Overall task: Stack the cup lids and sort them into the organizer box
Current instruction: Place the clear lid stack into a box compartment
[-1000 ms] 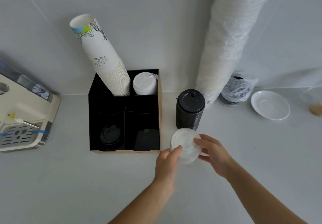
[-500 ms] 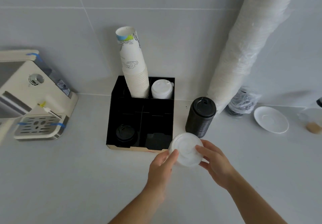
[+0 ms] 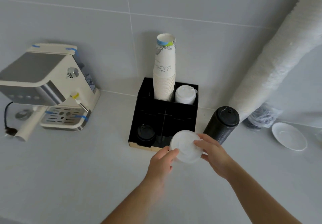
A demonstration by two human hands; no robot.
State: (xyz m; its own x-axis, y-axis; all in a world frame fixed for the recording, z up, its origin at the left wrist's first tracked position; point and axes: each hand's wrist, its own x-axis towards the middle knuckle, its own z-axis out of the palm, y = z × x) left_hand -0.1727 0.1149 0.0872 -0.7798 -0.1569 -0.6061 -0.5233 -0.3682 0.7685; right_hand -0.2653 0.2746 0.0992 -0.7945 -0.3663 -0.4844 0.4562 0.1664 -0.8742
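Left hand: the left hand (image 3: 163, 161) grips the near-left rim of the white lid stack (image 3: 185, 147), fingers curled against its edge.
Right hand: the right hand (image 3: 215, 156) holds the stack's right side, thumb on top and fingers wrapped under the rim.
White lid stack: held between both hands over the front-right corner of the organizer box (image 3: 167, 105), partly covering that corner; how many lids it has cannot be told.
Organizer box: black, divided into compartments, standing on the counter (image 3: 69, 171) against the back wall.
Back-left compartment: an upright stack of paper cups (image 3: 164, 72).
Back-right compartment: white lids (image 3: 185, 95), piled.
Front-left compartment: black lids (image 3: 146, 133), sitting low.
Black lid stack: a tall column (image 3: 222, 124) stands on the counter just beside the box's right wall, close to the right hand.
Wrapped sleeve: a long plastic-wrapped sleeve (image 3: 271, 63) leans against the wall at the counter's back right.
Saucer: a white saucer (image 3: 288, 136) lies near the counter's right edge.
Coffee machine: a cream coffee machine (image 3: 47, 88) sits at the counter's back left, well apart from the box.
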